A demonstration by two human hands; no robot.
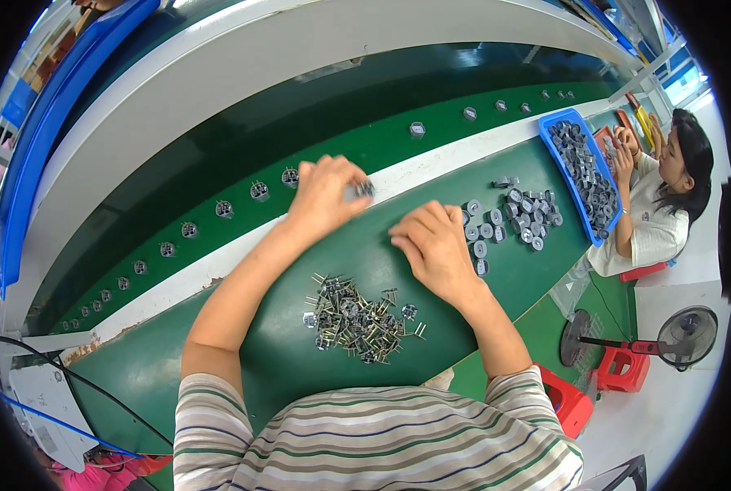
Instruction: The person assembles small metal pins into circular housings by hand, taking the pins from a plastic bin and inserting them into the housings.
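My left hand (326, 195) is closed, fingers pinched on a small round grey part (364, 189) over the white rail's near edge. A little to the right, my right hand (435, 245) hovers palm down over the green table, its fingers bent and apart, with nothing visible in them. Its outer fingers are next to a group of round grey caps (495, 216). Between my forearms lies a heap of small circuit boards with metal pins (357, 319).
Beyond the white rail (415, 169), a green belt (333, 143) carries a spaced row of small assembled parts (224, 209). At right, a blue tray (555, 147) is full of grey caps; a co-worker (648, 188) sits beside it. A fan (685, 335) and red stools (623, 370) stand at lower right.
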